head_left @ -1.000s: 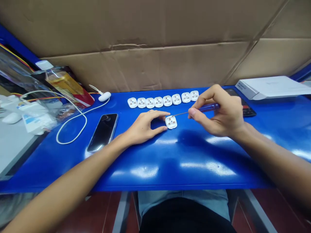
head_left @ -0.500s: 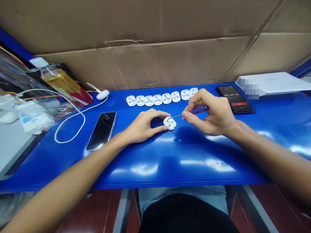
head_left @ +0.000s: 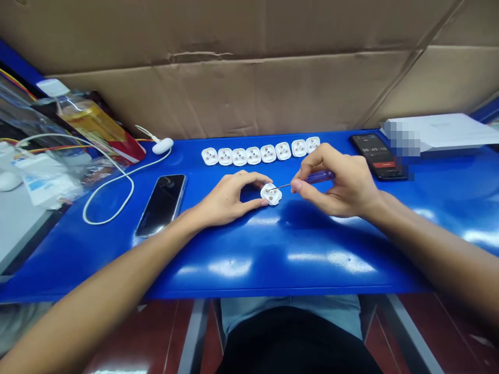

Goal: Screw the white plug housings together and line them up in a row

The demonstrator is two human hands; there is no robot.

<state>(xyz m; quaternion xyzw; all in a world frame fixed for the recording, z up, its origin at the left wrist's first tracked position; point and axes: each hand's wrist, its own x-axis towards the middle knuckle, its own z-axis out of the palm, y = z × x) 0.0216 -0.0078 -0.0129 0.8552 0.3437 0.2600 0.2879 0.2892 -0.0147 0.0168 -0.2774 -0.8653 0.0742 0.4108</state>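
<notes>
From where I'm standing, the work in hand is at a single screw: the person's left hand [head_left: 230,200] has its grip closed around a square white plastic fitting [head_left: 271,194], thumb and fingertips pinching its edges where it sits on the blue bench [head_left: 234,270], just out from the body. The right hand [head_left: 339,189] has its grip clamped on a small screwdriver [head_left: 319,177] with a blue handle, its thin shaft reaching to the fitting's face, right at one of the brass-coloured contacts. The moment calls for a steady left hand and a true line down the shaft. Beyond the hands, a row of eight matching fittings [head_left: 253,155] lines the bench's far side, between a dark smartphone [head_left: 161,205] and a phone showing a timer [head_left: 377,157].
</notes>
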